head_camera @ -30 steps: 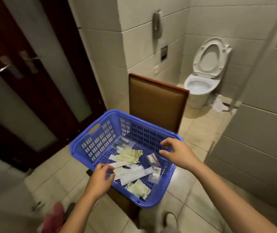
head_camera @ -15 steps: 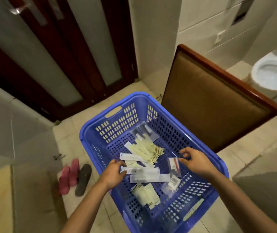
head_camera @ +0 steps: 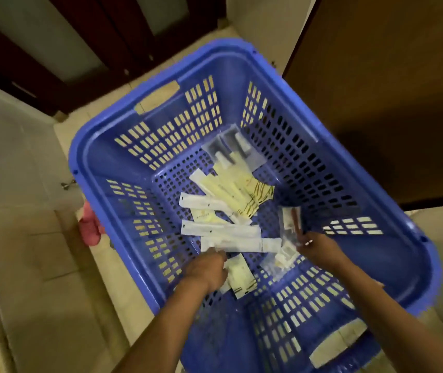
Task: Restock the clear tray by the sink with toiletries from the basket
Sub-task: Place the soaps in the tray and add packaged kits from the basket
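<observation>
Basket: one blue slotted basket (head_camera: 392, 211), seen from above, with two handle slots, one at the far end and one at the near end.
Toiletries, location: all lie loose on the basket floor, towards the middle.
White sachets: four long white sachets (head_camera: 221, 229) counted, lying roughly side by side and partly overlapping.
Yellow packets: a fanned stack of pale yellow packets (head_camera: 238, 188) beyond the white ones, and one more by the left wrist; the stack overlaps too much for an exact count.
Clear bags: two clear bags (head_camera: 228, 148) at the far end, each with a dark item inside.
Small clear packets: a blurred cluster (head_camera: 287, 224) just beside the right hand; count not readable.
Left hand: left hand (head_camera: 207, 267) inside the basket, knuckles up, at the near end of the nearest white sachet; fingers hidden, grasp cannot be told.
Right hand: right hand (head_camera: 318, 247) inside the basket, touching the small clear packets; fingers blurred, grasp cannot be told.
Surroundings: tiled floor (head_camera: 40, 292); pink slippers (head_camera: 88, 227) partly hidden behind the basket's left rim; brown chair back (head_camera: 376, 103) to the right.
</observation>
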